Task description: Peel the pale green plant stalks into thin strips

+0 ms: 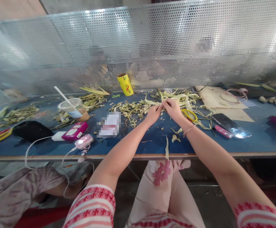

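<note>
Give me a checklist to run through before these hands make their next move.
1. Left hand and right hand meeting at the fingertips: ok.
2. What is pinched between them: cannot tell; the fingers hide it.
3. Area around them free of scraps: not ok; pieces lie on all sides.
4. Pale strip wholly on the table: not ok; its end reaches over the front edge.
5. Cup upright and away from both hands: ok.
6. Yellow tube standing: ok.
</note>
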A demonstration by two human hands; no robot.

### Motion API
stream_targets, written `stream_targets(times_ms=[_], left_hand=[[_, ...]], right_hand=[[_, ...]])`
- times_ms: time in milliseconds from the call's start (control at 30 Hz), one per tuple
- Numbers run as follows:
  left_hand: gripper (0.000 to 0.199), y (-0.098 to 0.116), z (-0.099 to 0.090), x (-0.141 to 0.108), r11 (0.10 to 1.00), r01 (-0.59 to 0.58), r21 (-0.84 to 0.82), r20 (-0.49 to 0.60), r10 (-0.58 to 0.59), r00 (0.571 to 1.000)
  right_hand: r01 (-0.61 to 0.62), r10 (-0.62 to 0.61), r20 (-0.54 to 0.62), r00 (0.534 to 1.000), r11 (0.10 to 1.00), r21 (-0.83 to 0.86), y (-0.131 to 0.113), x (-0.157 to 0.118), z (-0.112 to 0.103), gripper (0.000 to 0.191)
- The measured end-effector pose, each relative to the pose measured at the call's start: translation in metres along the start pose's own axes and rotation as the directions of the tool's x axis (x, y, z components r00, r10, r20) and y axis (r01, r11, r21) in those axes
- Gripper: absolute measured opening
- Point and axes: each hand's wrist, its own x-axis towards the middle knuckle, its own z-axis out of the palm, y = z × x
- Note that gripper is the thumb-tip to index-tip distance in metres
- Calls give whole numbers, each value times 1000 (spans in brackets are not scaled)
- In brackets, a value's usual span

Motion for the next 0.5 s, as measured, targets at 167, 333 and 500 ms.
stream_targets(times_ms=[167, 333, 500], left_hand=[[51, -12, 1, 3, 997, -10, -81, 11, 11, 1000], [51, -10, 0, 3, 999, -40, -5, -6, 40, 999], [52, 0, -3, 0, 999, -22, 33, 61, 20, 998]], right_hand=[[-44, 44, 90, 995, 999, 0, -1, 4, -3, 18], [-34, 46, 88, 995, 989, -143, -7, 4, -5, 16], [-30, 34, 22, 999, 985, -171, -10, 4, -6, 16]])
